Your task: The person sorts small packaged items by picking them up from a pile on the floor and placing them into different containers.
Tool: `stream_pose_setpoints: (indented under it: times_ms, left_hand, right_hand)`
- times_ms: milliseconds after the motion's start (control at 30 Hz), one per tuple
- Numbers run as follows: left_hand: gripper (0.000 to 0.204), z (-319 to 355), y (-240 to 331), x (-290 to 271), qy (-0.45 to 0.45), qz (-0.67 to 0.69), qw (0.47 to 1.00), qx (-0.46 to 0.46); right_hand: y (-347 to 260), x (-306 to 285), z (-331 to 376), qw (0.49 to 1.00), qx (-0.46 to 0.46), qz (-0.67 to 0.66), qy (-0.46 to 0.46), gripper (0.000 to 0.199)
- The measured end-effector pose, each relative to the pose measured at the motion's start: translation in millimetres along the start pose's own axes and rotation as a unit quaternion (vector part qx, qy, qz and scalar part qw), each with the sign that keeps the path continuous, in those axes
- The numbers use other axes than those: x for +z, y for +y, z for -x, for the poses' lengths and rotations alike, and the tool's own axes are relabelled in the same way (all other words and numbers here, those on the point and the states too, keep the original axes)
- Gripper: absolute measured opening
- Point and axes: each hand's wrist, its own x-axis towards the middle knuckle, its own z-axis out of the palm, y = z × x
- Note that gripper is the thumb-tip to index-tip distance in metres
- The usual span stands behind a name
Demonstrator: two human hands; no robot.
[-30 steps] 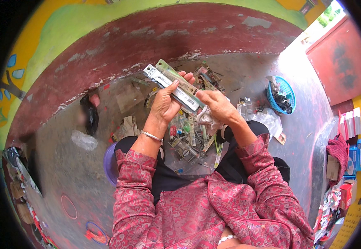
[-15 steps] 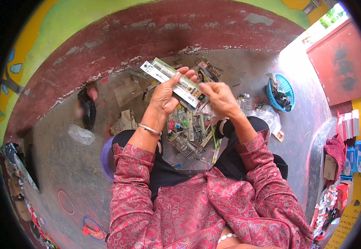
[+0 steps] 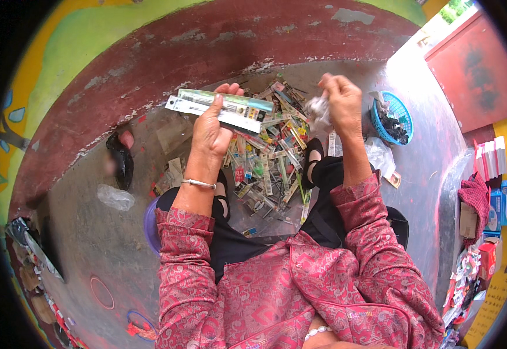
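- The left hand [image 3: 210, 131], upper middle of the frame, grasps a long flat packet [image 3: 221, 109] crosswise, thumb over its front, fingers behind.
- The right hand [image 3: 342, 102], upper right of centre, is raised and clenched around a crumpled scrap of clear wrapping [image 3: 320, 110].
- Below both hands, mid-frame, a heap of similar packets [image 3: 271, 157] lies on the concrete floor [image 3: 90, 244]; a blue basket [image 3: 394, 119] sits to the right.
- The step looks like stripping wrapping off the packet; the scrap seems already free.
- Next likely calls for dropping the scrap aside, keeping the packet steady.
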Motion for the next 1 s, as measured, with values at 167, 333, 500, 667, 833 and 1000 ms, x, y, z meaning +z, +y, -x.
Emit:
stream_pose_setpoints:
  times_ms: [167,333,500,667,833,1000]
  left_hand:
    - [0.025,11.2,-38.6,18.7,0.062,-0.049,0.995,-0.059]
    - [0.028,3.9,-23.7,1.0,-0.051,0.016,0.997,-0.053]
    - [0.030,8.7,7.6,10.0,-0.031,0.007,0.999,0.016]
    - [0.035,13.8,9.1,5.0,-0.102,-0.061,0.990,-0.073]
    - [0.052,23.5,3.6,5.6,-0.163,-0.114,0.968,-0.153]
    - [0.050,25.5,-2.4,13.4,-0.171,-0.134,0.967,-0.132]
  right_hand:
    - [-45.7,54.7,39.4,0.965,-0.259,-0.052,0.012,0.008]
    - [-34.4,76.4,58.3,0.938,-0.310,0.129,-0.091,0.008]
    - [20.9,28.5,32.4,0.895,-0.139,0.399,-0.144,0.019]
    - [3.2,7.8,10.6,0.953,0.135,-0.110,-0.247,0.045]
    - [-14.1,21.0,31.3,0.885,0.089,-0.100,-0.445,0.044]
    - [-17.5,32.8,44.6,0.788,0.177,-0.016,-0.589,0.032]
